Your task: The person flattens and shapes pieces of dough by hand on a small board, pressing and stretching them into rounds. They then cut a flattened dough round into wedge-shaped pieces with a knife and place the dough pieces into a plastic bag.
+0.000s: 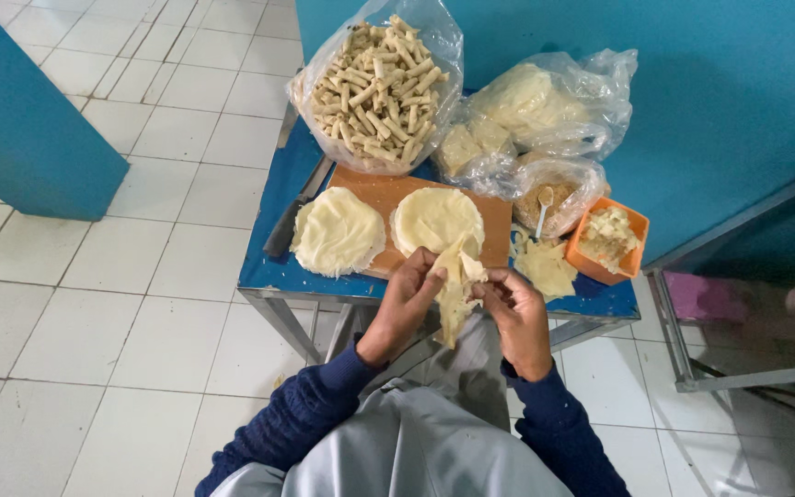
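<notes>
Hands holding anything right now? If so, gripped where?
Yes. Both hands hold one thin pale wrapper sheet: the left hand pinches its upper left edge, the right hand its right edge, and the rest hangs down between them.

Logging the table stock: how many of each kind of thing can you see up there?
Clear plastic bags: 3
Round wrapper stacks: 2
Orange tubs: 1
Wooden boards: 1
Knives: 1
Wrapper in left hand and right hand: 1
Total: 9

pale thin wrapper sheet [456, 287] (limp, crumpled) hangs upright between both hands, above lap.
</notes>
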A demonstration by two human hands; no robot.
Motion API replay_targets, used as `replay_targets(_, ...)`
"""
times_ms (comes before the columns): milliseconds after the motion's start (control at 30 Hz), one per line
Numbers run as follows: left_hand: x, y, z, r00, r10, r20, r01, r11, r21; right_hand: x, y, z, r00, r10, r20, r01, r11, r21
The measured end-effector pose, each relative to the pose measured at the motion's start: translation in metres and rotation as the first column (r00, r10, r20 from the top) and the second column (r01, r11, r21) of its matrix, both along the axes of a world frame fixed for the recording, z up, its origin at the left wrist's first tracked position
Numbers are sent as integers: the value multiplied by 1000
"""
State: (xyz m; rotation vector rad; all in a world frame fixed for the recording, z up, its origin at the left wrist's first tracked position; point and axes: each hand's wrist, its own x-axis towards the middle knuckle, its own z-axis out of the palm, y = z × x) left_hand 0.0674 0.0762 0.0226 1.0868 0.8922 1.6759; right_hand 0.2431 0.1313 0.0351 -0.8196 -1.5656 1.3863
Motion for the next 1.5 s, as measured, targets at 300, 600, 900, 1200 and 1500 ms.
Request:
replay_targets(300, -2, -11, 27, 857, 177, -484, -201, 980, 3, -8, -11, 13, 987, -60, 151, 31, 982, 187)
replay_targets(600, 1, -12, 16, 871, 244, -427, -274, 962, -9, -5, -5, -4, 995, -71, -75, 70, 997, -13)
replay_targets(900, 16, -16, 23, 885, 275, -377, -238, 961, 143, -15, -17, 4, 992, -123, 14, 114, 955, 275)
replay_targets(1200, 25, -2, 7, 992, 79, 98, -88, 992, 92, -13, -14, 9, 934, -349, 77, 282, 853, 439)
replay_targets(1500, 23, 9, 9, 983, 152, -106, -159, 986, -53, 9, 4, -26, 965, -170, -201, 181, 983, 38)
